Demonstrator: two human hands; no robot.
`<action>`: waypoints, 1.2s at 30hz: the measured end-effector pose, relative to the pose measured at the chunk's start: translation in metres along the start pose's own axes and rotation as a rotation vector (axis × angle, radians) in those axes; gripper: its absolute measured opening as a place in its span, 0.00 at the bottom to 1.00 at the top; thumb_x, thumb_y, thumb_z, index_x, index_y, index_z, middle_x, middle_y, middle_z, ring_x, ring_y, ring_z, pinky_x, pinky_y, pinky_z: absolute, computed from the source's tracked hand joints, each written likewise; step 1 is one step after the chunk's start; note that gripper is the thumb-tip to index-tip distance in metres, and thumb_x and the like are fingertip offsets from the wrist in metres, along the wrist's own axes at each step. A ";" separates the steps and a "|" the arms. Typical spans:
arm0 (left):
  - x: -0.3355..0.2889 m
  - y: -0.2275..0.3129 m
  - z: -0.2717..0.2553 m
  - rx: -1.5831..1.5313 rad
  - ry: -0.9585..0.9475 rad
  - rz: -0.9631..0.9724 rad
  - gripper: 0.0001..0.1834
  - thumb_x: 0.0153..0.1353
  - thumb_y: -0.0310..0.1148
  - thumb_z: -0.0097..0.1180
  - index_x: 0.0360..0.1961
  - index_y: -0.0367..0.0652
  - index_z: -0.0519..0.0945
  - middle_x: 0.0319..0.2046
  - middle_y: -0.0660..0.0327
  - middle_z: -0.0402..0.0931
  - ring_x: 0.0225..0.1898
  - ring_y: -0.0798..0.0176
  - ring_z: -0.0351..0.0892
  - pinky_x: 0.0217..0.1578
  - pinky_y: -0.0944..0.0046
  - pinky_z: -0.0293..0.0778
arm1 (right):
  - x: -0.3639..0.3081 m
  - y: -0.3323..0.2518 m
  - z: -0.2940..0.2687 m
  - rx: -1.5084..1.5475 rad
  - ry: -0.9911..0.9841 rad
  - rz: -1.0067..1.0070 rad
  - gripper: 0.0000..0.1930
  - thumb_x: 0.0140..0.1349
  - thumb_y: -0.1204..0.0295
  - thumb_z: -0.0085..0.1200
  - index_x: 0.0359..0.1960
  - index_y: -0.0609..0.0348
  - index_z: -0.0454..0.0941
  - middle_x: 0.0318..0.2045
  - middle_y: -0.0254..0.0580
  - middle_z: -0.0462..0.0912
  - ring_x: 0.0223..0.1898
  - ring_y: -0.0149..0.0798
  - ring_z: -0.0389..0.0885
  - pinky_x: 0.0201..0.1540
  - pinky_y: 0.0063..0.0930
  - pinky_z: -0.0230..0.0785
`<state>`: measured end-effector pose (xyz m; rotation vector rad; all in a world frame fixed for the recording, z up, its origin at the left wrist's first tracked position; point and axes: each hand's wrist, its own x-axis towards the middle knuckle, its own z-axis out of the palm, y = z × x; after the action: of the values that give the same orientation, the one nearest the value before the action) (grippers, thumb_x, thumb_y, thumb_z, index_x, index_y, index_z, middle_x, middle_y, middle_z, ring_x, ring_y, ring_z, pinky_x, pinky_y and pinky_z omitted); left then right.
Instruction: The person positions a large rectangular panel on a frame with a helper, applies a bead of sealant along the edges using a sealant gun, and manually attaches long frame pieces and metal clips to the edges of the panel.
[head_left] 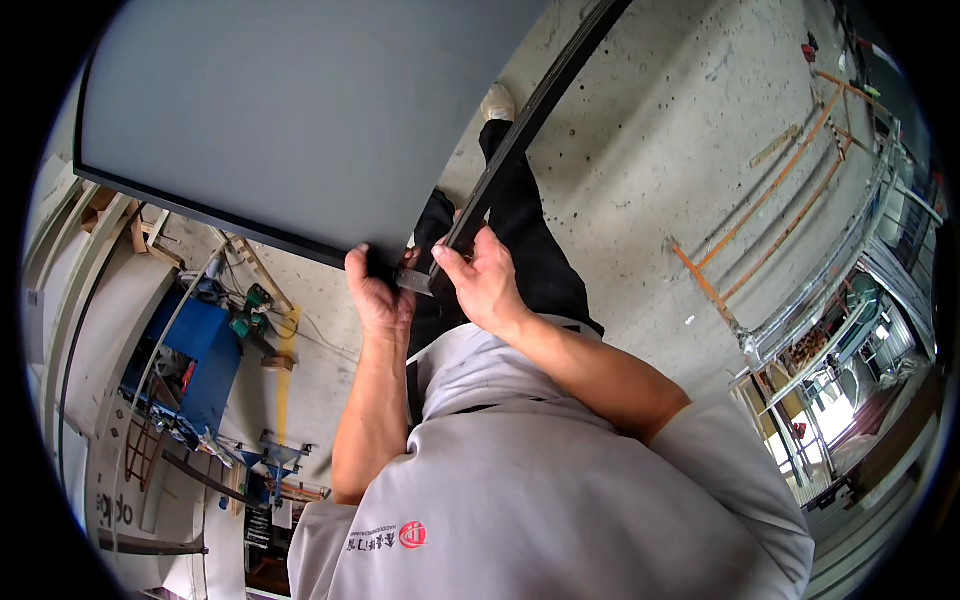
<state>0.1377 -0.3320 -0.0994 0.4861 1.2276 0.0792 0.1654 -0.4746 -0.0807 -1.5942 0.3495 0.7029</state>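
Note:
A large flat grey panel (290,110) with a black frame edge (220,212) fills the upper left. My left hand (380,292) is closed around the near corner of that black edge, thumb on top and fingers partly hidden. Between my hands, a small silvery corner bracket (414,282) sticks out at the corner. My right hand (487,284) grips the near end of a long black profile strip (530,120), its thumb along the strip's end. The strip slants up and away to the right, apart from the panel along most of its length.
Orange metal frames (768,205) lie on the concrete floor at right, beside a bundle of wrapped lengths (820,285). At left stand a blue box-shaped unit (185,350), a green power tool (252,315) and wooden pieces. My legs and a pale shoe (497,103) are under the strip.

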 end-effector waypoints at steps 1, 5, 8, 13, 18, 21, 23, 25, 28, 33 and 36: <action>-0.001 -0.001 0.000 0.003 0.001 -0.003 0.14 0.62 0.43 0.51 0.39 0.42 0.75 0.34 0.59 0.77 0.31 0.55 0.75 0.39 0.52 0.76 | -0.001 0.000 0.003 0.056 0.020 0.009 0.22 0.66 0.77 0.56 0.59 0.72 0.64 0.40 0.37 0.78 0.42 0.28 0.77 0.49 0.22 0.72; 0.002 -0.003 -0.011 0.001 -0.080 -0.017 0.15 0.63 0.43 0.50 0.41 0.41 0.75 0.36 0.59 0.78 0.34 0.56 0.76 0.40 0.52 0.77 | -0.002 -0.006 0.007 0.286 0.059 0.091 0.23 0.64 0.71 0.58 0.57 0.70 0.68 0.38 0.46 0.80 0.37 0.38 0.78 0.47 0.29 0.71; 0.000 -0.003 -0.006 0.018 -0.050 0.000 0.16 0.63 0.44 0.49 0.42 0.42 0.75 0.37 0.59 0.78 0.36 0.56 0.79 0.43 0.51 0.77 | 0.005 0.001 0.001 0.067 -0.012 0.080 0.24 0.65 0.78 0.56 0.60 0.72 0.63 0.40 0.37 0.79 0.42 0.27 0.77 0.48 0.22 0.72; 0.005 -0.003 -0.004 0.014 0.021 0.003 0.17 0.64 0.46 0.49 0.42 0.43 0.76 0.36 0.60 0.79 0.37 0.54 0.80 0.48 0.49 0.77 | 0.005 0.000 0.008 0.107 0.019 0.067 0.23 0.64 0.74 0.57 0.58 0.71 0.66 0.39 0.42 0.81 0.39 0.33 0.78 0.47 0.26 0.72; 0.000 0.004 -0.022 0.168 -0.047 -0.084 0.21 0.64 0.50 0.48 0.46 0.45 0.76 0.42 0.63 0.79 0.44 0.60 0.78 0.44 0.56 0.74 | 0.000 0.002 0.007 -0.147 -0.040 0.228 0.26 0.63 0.70 0.60 0.59 0.69 0.67 0.42 0.49 0.82 0.42 0.38 0.80 0.47 0.30 0.72; -0.005 -0.006 0.007 0.107 0.090 0.018 0.22 0.64 0.52 0.44 0.44 0.45 0.76 0.38 0.62 0.78 0.38 0.58 0.78 0.40 0.56 0.77 | 0.002 0.026 0.014 -0.006 0.066 0.055 0.24 0.63 0.69 0.61 0.57 0.69 0.70 0.42 0.35 0.80 0.43 0.25 0.74 0.50 0.25 0.71; 0.006 -0.014 -0.018 0.050 0.076 -0.017 0.21 0.63 0.52 0.46 0.43 0.45 0.76 0.37 0.61 0.78 0.38 0.58 0.78 0.38 0.55 0.77 | 0.003 0.031 0.011 0.073 0.009 0.146 0.27 0.64 0.70 0.60 0.60 0.71 0.66 0.41 0.35 0.79 0.44 0.26 0.75 0.50 0.24 0.71; 0.000 -0.016 -0.013 0.043 0.100 0.002 0.21 0.61 0.51 0.48 0.43 0.45 0.76 0.37 0.62 0.77 0.37 0.58 0.77 0.40 0.55 0.77 | 0.003 0.009 0.002 -0.013 -0.005 0.149 0.22 0.64 0.70 0.60 0.55 0.69 0.68 0.41 0.35 0.78 0.44 0.26 0.75 0.49 0.24 0.71; 0.005 -0.018 -0.003 0.051 0.127 -0.017 0.23 0.58 0.52 0.50 0.45 0.46 0.75 0.37 0.62 0.76 0.37 0.58 0.74 0.43 0.50 0.75 | 0.042 0.019 -0.016 0.231 -0.030 0.233 0.14 0.63 0.70 0.62 0.44 0.60 0.72 0.38 0.33 0.77 0.43 0.25 0.74 0.45 0.24 0.71; 0.013 -0.020 -0.010 0.003 0.159 0.009 0.22 0.55 0.54 0.52 0.43 0.50 0.75 0.42 0.65 0.74 0.44 0.60 0.67 0.49 0.43 0.66 | 0.167 -0.061 -0.079 0.494 0.120 0.012 0.12 0.64 0.61 0.60 0.35 0.54 0.74 0.31 0.30 0.77 0.32 0.27 0.76 0.36 0.26 0.71; 0.022 -0.021 -0.030 -0.002 0.138 0.012 0.22 0.55 0.54 0.53 0.43 0.52 0.75 0.42 0.66 0.74 0.41 0.59 0.68 0.50 0.43 0.64 | 0.235 -0.129 -0.127 0.633 0.203 -0.080 0.13 0.66 0.59 0.57 0.36 0.55 0.75 0.32 0.31 0.79 0.30 0.29 0.79 0.36 0.27 0.75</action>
<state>0.1140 -0.3349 -0.1345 0.4931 1.3592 0.1257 0.4518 -0.5364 -0.1233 -1.0658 0.5881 0.3180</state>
